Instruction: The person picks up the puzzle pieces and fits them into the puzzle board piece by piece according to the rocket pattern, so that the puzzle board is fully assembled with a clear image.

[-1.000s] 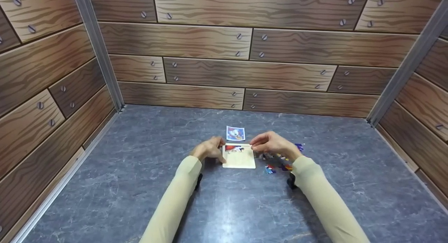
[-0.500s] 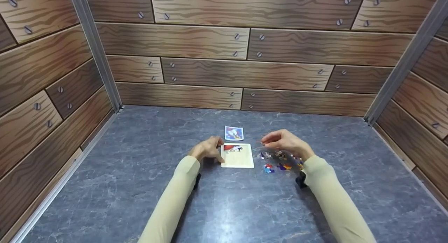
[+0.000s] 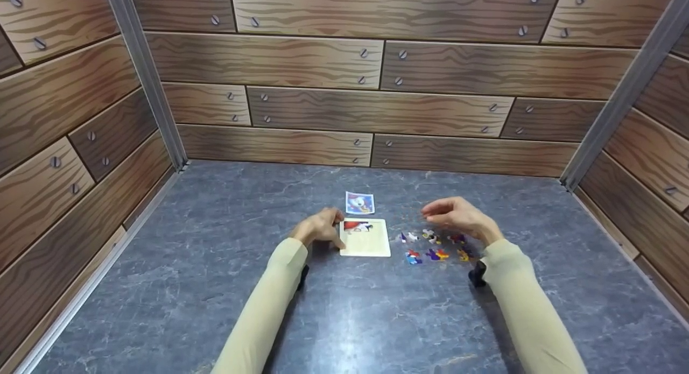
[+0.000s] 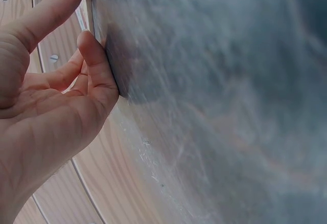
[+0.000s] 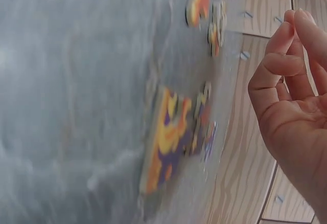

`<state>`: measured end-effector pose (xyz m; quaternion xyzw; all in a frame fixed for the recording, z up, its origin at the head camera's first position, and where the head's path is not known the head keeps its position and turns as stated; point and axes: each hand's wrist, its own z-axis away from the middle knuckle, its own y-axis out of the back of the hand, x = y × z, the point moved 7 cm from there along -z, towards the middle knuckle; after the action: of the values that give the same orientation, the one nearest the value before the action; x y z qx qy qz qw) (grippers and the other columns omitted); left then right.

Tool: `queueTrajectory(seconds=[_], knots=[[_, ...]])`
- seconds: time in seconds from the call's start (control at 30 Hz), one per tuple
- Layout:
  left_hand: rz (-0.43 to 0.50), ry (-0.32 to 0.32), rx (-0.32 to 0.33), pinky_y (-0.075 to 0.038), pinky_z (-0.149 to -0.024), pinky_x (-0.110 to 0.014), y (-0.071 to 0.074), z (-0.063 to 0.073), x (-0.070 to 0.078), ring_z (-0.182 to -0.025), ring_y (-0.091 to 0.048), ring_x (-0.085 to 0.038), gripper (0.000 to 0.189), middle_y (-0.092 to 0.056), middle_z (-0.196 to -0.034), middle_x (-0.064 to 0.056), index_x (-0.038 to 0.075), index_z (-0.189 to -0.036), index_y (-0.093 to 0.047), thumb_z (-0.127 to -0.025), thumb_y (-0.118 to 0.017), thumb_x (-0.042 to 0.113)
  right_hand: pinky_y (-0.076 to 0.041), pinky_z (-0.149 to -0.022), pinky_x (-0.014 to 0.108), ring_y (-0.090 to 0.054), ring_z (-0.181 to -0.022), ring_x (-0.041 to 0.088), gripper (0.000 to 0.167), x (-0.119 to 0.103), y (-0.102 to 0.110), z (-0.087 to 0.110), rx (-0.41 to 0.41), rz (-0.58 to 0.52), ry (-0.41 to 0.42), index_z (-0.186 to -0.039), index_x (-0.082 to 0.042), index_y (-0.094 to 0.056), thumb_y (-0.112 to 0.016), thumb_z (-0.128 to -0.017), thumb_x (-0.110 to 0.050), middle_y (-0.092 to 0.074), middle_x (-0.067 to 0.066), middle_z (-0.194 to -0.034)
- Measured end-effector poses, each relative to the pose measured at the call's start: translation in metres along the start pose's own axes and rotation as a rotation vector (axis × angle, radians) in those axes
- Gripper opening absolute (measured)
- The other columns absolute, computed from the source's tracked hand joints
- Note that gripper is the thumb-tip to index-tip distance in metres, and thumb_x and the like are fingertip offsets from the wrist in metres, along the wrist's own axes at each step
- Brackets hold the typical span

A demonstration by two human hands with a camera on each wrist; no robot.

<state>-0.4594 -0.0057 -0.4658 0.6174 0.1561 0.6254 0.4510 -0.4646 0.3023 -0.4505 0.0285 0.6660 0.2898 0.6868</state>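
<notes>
My left hand (image 3: 322, 226) grips the left edge of a pale square puzzle board (image 3: 366, 246), thumb near its front corner and fingers farther back. A few joined pieces (image 3: 356, 226), red, white and dark, lie in the board's upper left. In the left wrist view, the hand's fingers (image 4: 94, 63) bend against the board's thin edge. My right hand (image 3: 462, 217) hovers over the table beyond loose puzzle pieces (image 3: 437, 254). Its fingers are loosely bent, and no piece shows between them in the right wrist view, where a yellow, orange and purple piece (image 5: 168, 137) lies below.
A small picture card (image 3: 359, 203) with a white figure on blue lies just behind the board. Several colourful pieces spread to the board's right, including a blue and red one (image 3: 413, 257). Wood-patterned walls (image 3: 301, 146) enclose the grey marbled table (image 3: 242, 202).
My right hand has moved away from the board's upper right corner, to the right past the loose pieces, uncovering more of them. My left hand has kept its hold on the board.
</notes>
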Motion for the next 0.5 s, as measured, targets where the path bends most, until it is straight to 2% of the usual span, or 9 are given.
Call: queueTrajectory(seconds=[0.23, 0.5], knots=[[0.007, 0.009, -0.002, -0.04, -0.108, -0.038, 0.001, 0.001, 0.0, -0.119, -0.05, -0.026, 0.065, -0.053, -0.129, -0.014, 0.004, -0.127, -0.053, -0.072, -0.087, 0.011, -0.056, -0.082, 0.033, -0.065, -0.094, 0.015, 0.042, 0.002, 0.017, 0.007, 0.051, 0.088, 0.008, -0.125, 0.009, -0.059, -0.07, -0.089, -0.011, -0.067, 0.018, -0.115], [0.011, -0.024, 0.004, -0.04, -0.108, -0.037, 0.0, 0.0, 0.001, -0.119, -0.05, -0.027, 0.064, -0.053, -0.128, -0.015, 0.001, -0.125, -0.053, -0.071, -0.086, 0.008, -0.056, -0.079, 0.028, -0.062, -0.087, 0.006, 0.038, 0.014, 0.036, 0.014, 0.078, 0.17, 0.004, -0.124, 0.01, -0.06, -0.068, -0.089, -0.005, -0.065, 0.024, -0.118]])
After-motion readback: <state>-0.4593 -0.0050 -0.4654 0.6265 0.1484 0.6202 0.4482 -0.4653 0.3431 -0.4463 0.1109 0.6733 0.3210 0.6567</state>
